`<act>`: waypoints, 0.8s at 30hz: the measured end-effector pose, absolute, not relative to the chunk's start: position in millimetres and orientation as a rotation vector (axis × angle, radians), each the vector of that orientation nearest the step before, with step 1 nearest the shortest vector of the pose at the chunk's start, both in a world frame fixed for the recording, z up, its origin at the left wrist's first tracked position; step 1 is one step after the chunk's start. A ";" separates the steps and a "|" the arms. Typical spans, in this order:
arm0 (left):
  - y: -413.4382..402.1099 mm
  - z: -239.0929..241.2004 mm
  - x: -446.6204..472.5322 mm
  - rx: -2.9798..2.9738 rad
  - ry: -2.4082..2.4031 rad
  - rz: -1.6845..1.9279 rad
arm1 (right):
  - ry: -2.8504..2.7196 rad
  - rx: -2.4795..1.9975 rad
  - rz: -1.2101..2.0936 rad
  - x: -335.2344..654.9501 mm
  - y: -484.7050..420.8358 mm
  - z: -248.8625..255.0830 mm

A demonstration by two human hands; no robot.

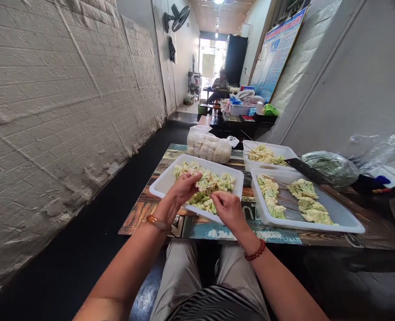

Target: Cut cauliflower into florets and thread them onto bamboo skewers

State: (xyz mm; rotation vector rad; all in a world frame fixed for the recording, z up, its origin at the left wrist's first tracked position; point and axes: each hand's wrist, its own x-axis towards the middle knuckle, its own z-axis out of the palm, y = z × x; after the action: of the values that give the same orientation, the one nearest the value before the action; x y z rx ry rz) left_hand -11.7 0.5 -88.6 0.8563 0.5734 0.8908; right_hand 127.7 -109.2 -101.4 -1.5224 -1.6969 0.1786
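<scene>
A white tray (pixel 160 182) of loose cauliflower pieces (pixel 213 182) sits on the table in front of me. My left hand (pixel 184 187) reaches into it, fingers pinched on a floret. My right hand (pixel 229 208) hovers over the tray's near edge with fingers curled; what it holds is hidden. A second white tray (pixel 344 218) to the right holds cauliflower threaded on skewers (pixel 306 200). A third tray (pixel 277 149) behind it holds more skewered pieces.
A clear bag of pale round food (pixel 210 147) lies behind the front tray. A cleaver (pixel 309 171) rests across the right trays, with plastic bags (pixel 334 167) beyond. A brick wall runs on the left. Far down the corridor a person sits at a cluttered table (pixel 220 82).
</scene>
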 end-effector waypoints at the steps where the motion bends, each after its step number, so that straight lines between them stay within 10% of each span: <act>1: 0.5 -88.3 -11.3 0.859 0.572 0.891 | -1.693 -1.526 0.173 127.7 -109.2 -101.1; 24: -1.7 -93.2 -20.1 0.728 0.586 1.050 | -1.518 -1.484 0.420 131.1 -112.3 -114.0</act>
State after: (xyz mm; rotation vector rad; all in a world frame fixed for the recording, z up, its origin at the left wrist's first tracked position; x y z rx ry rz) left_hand -20.1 -1.7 -93.2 0.7278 0.5861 1.0502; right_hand 131.1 -112.3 -114.0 -1.4839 -1.5184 0.4202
